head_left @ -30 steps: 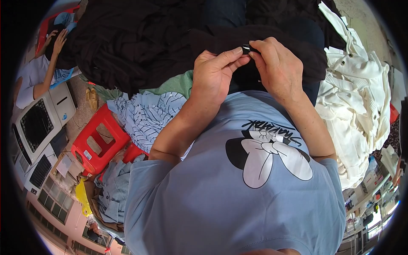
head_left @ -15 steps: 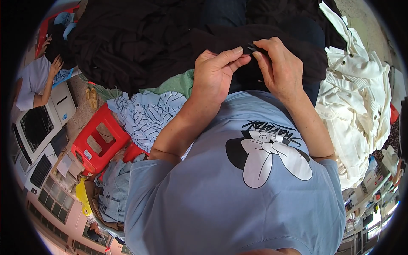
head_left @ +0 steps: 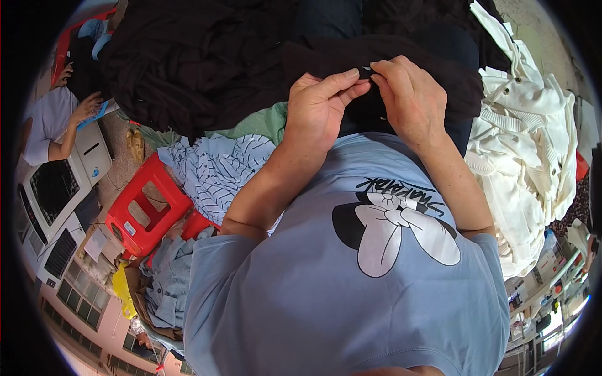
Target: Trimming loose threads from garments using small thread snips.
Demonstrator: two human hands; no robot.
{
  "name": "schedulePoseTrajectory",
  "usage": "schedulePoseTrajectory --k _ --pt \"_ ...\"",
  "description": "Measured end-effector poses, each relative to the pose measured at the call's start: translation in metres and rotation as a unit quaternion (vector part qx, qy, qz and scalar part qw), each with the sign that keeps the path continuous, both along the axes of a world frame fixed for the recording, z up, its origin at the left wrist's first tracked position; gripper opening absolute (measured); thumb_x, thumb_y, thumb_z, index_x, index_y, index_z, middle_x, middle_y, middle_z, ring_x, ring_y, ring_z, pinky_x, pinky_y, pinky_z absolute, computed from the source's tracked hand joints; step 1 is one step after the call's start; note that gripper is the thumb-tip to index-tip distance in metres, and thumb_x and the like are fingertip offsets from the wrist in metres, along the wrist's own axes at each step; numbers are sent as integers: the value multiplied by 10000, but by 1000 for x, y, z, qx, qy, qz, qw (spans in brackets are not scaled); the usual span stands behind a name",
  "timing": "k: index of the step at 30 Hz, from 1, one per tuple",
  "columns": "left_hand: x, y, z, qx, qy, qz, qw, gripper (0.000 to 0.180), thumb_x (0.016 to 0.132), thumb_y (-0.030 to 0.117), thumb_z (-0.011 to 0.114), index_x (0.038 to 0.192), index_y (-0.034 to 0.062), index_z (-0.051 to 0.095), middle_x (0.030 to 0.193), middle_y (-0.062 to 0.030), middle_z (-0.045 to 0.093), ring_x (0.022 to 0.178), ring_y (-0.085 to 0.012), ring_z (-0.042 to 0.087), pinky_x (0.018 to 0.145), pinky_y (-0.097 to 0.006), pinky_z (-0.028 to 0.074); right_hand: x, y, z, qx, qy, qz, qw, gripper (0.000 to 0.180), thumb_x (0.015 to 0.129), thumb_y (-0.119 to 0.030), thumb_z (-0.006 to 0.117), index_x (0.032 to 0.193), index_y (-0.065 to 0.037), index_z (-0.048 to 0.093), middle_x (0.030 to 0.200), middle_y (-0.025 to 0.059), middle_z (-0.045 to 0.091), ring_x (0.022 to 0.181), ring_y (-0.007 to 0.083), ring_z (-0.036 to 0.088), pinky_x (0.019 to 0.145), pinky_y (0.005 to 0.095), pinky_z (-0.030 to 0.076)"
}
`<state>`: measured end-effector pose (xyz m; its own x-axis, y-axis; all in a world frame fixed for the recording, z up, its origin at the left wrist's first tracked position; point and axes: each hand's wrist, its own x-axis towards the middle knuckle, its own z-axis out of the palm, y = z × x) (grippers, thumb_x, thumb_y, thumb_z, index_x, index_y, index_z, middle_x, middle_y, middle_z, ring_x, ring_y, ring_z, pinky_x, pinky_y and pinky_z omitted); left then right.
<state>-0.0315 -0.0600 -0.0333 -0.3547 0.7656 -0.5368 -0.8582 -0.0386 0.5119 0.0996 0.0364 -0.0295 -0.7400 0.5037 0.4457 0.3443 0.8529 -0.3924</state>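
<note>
Black cloth (head_left: 323,56): left hand (head_left: 315,109) pinches it; best held taut.
Right hand (head_left: 412,97): grips a small dark piece (head_left: 367,72) (too tiny to name); gently, steadily now!

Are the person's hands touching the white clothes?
No, the left hand and right hand are over dark cloth, apart from the white clothes.

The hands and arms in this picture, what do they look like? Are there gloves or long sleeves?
No gloves: the left hand and right hand are bare, and I see no watch or rings. The left sleeve and right sleeve are short, plain and light blue, part of a T-shirt.
</note>
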Motion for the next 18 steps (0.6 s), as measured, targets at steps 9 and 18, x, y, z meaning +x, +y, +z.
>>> schedulePoseTrajectory --k 9,18 --pt "-1 0 -2 5 -4 -10 1000 97 849 -1 644 784 -71 662 852 -189 681 799 -258 683 787 -358 560 1 -2 7 -86 10 -7 996 199 816 -114 687 990 -75 600 829 62 595 679 246 613 573 321 475" --pt "-10 -3 -7 20 -40 -17 999 207 911 168 596 957 -26 649 989 -159 675 893 -252 666 776 -375 544 6 4 1 -287 10 4 958 187 798 -45 653 977 -50 597 866 94 619 702 280 627 612 331 490"
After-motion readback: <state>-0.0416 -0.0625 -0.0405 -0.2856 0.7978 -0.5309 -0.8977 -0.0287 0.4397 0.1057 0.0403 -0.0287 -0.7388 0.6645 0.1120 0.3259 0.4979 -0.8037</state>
